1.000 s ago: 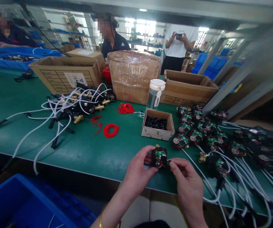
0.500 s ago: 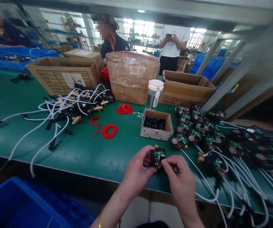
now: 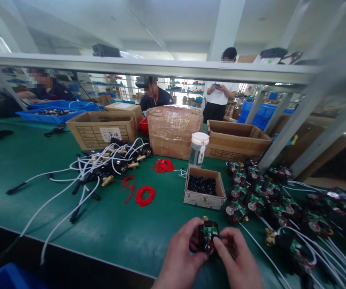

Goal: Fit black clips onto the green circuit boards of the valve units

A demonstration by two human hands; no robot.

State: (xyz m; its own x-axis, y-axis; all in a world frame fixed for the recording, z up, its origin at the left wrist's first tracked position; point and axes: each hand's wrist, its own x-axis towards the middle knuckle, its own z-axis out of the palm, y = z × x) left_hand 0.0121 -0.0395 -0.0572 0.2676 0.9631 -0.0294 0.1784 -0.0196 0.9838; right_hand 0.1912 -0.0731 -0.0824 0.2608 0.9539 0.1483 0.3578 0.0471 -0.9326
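A small black housing with a green circuit board and a brass fitting at its top is held just over the front edge of the green table. My left hand grips its left side, fingers behind and thumb in front. My right hand is closed at its right side, the thumb pressed on the board's lower right; whatever lies under that thumb is hidden. Just beyond stands a small carton of black parts. Several similar board units with white cables lie to the right.
Brass-fitted units with white cables are heaped at left, near coils of red wire. A lidded bottle and cardboard boxes line the back. A metal shelf frame slants down at right. Other people are across the table.
My view has tilted up, so the table and hands appear lower and more of the shelf shows. The right hand's fingers have closed further round the unit; the left keeps its grip.
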